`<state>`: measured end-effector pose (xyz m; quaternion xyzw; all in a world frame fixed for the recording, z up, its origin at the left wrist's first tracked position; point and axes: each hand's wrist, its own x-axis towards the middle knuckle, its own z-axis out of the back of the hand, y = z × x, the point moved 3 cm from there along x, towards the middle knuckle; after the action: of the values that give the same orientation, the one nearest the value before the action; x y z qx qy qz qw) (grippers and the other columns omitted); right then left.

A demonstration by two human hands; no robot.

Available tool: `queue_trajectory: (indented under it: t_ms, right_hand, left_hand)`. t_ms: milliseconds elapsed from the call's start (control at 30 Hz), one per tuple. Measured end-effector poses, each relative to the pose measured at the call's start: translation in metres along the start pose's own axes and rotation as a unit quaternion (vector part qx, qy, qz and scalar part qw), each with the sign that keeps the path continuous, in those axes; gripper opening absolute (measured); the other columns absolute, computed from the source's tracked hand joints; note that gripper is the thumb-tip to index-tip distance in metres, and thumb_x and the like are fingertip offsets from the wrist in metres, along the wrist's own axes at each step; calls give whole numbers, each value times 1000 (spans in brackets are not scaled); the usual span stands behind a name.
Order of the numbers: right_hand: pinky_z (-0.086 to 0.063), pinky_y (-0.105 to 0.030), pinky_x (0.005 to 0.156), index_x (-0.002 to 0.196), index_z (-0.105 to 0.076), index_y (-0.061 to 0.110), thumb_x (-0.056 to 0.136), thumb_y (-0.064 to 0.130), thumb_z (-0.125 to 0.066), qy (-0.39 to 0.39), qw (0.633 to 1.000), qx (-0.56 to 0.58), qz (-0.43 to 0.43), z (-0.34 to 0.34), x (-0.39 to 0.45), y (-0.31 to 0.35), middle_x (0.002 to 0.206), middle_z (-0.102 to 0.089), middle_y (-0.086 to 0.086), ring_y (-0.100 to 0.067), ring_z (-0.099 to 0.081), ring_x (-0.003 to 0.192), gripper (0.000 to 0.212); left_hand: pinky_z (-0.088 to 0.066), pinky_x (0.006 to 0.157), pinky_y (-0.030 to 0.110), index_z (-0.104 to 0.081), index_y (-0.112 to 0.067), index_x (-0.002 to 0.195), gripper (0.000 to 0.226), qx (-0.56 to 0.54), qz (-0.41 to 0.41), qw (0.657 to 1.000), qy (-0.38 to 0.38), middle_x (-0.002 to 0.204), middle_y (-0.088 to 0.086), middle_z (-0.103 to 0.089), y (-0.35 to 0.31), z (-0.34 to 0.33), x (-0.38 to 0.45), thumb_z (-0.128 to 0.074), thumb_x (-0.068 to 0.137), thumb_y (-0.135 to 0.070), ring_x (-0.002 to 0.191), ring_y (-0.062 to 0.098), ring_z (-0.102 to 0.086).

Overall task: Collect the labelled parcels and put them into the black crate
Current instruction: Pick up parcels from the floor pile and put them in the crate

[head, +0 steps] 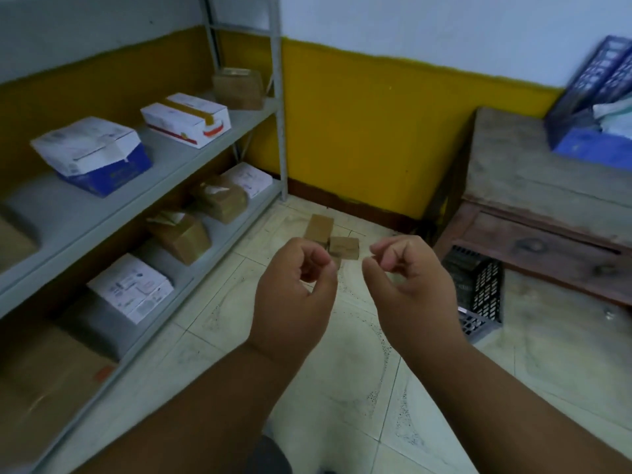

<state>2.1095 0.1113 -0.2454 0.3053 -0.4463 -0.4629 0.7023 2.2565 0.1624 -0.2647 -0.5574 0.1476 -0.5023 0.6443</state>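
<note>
My left hand (pixel 295 295) and my right hand (pixel 412 289) hang side by side over the floor, fingers loosely curled, holding nothing. The black crate (pixel 478 290) stands on the floor under the wooden desk, just right of my right hand. Labelled white parcels lie on the grey shelves at left: one white-and-blue (pixel 92 153), one white with tape (pixel 186 119), one on the lower shelf (pixel 131 287) and one further back (pixel 249 177). Small brown boxes (pixel 333 239) sit on the floor beyond my hands.
Brown taped cartons (pixel 179 234) (pixel 220 198) (pixel 239 87) share the grey shelf unit (pixel 191 155). A large carton (pixel 44 384) fills the lower left. A worn wooden desk (pixel 547 186) at right carries a blue crate (pixel 595 97). Tiled floor (pixel 342 371) lies beneath my arms.
</note>
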Motion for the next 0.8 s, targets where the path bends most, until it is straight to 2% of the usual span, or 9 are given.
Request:
queue_trajectory:
  t_ms: [67,167,333,433,467,567,600,700,800]
  right_hand:
    - [-41,-15,71,69,-44,27,83,25,-61,-12,999,5,-41,-11,20,-23,92,-62,20,7,-57,93,23]
    - [-41,-24,67,67,-40,25,83,15,-57,-22,994,9,-106,-36,54,-56,94,-63,18,6,-57,90,26]
    - [-54,-38,67,65,-42,26,81,7,-59,-65,983,-5,-170,-64,134,-95,91,-63,16,-7,-61,87,30]
    - [-55,-31,50,63,-44,25,81,1,-59,-122,963,-2,-241,-74,183,-117,87,-65,12,-14,-63,78,34]
    - [-55,-30,51,64,-44,23,81,-1,-60,-139,955,-2,-261,-78,195,-123,86,-66,10,-16,-64,78,34]
    - [-58,-46,60,65,-44,19,82,-3,-60,-165,939,18,-301,-89,222,-142,89,-68,4,-28,-67,77,32]
    - [-59,-47,63,64,-44,20,82,-3,-60,-167,934,13,-315,-92,229,-149,89,-68,3,-29,-67,77,33]
    - [-57,-39,65,63,-43,19,82,-2,-61,-173,928,-6,-329,-89,253,-172,88,-68,5,-18,-68,80,33]
    - [-46,-13,52,63,-43,18,82,-3,-60,-185,925,-28,-331,-78,290,-204,86,-68,6,-3,-62,72,32]
  left_hand:
    - [-49,68,14,-57,-27,84,13,-9,8,1000,8,78,-9,-59,16,-10,23,-64,87,-16,78,9,-59]
    - [-47,64,10,-55,-27,84,14,-22,45,999,3,76,-9,-59,49,-26,66,-62,89,-15,74,5,-58]
    - [-45,60,6,-50,-31,86,17,-34,79,996,13,80,0,-62,104,-57,172,-56,95,-17,71,6,-59]
    - [-41,57,4,-47,-27,88,14,-13,90,995,42,83,4,-62,130,-79,242,-51,98,-19,69,6,-59]
    - [-40,56,4,-47,-25,89,12,-5,94,994,54,84,4,-62,136,-87,260,-50,99,-19,71,8,-59]
    - [-43,55,10,-48,-25,92,8,-26,100,988,114,91,-1,-63,148,-122,302,-48,100,-23,78,13,-63]
    - [-45,58,15,-48,-26,92,8,-30,105,984,138,92,-3,-63,149,-136,310,-48,100,-24,79,13,-64]
    - [-51,61,27,-47,-31,88,12,-34,103,973,204,86,-7,-64,151,-184,326,-47,99,-28,72,3,-61]
    - [-47,57,22,-47,-29,87,13,-28,105,954,280,82,-4,-63,159,-235,342,-46,99,-25,69,6,-58]
